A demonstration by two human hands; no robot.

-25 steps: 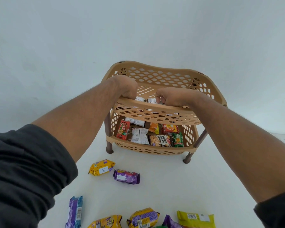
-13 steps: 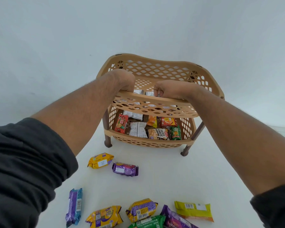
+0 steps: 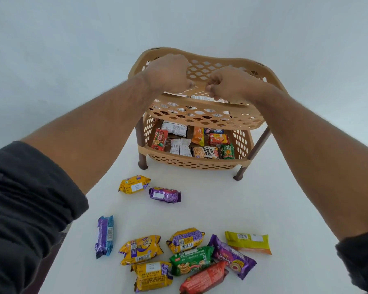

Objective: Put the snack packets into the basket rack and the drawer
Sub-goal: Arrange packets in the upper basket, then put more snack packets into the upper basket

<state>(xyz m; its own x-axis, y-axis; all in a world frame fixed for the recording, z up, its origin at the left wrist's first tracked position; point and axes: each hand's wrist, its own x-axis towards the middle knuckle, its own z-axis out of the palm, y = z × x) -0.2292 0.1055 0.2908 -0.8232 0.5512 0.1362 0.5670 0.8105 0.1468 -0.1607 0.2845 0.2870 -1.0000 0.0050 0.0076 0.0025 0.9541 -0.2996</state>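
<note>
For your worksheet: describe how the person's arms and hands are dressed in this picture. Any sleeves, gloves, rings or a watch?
Both arms wear dark grey sleeves, the left sleeve and the right sleeve, pushed up and bunched near the elbows. The forearms are bare. The left hand and right hand show no gloves, visible rings or watch.

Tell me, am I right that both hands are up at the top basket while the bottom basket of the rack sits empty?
Not quite. The head view shows both hands, left hand and right hand, at the top basket, but the bottom basket holds several snack packets.

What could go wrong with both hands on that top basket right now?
1. Left hand and right hand grip the top basket at its near rim only; it could tilt and spill its packets.
2. The rack's slim leg may shift.
3. Loose packets like the purple packet could be knocked.
</note>
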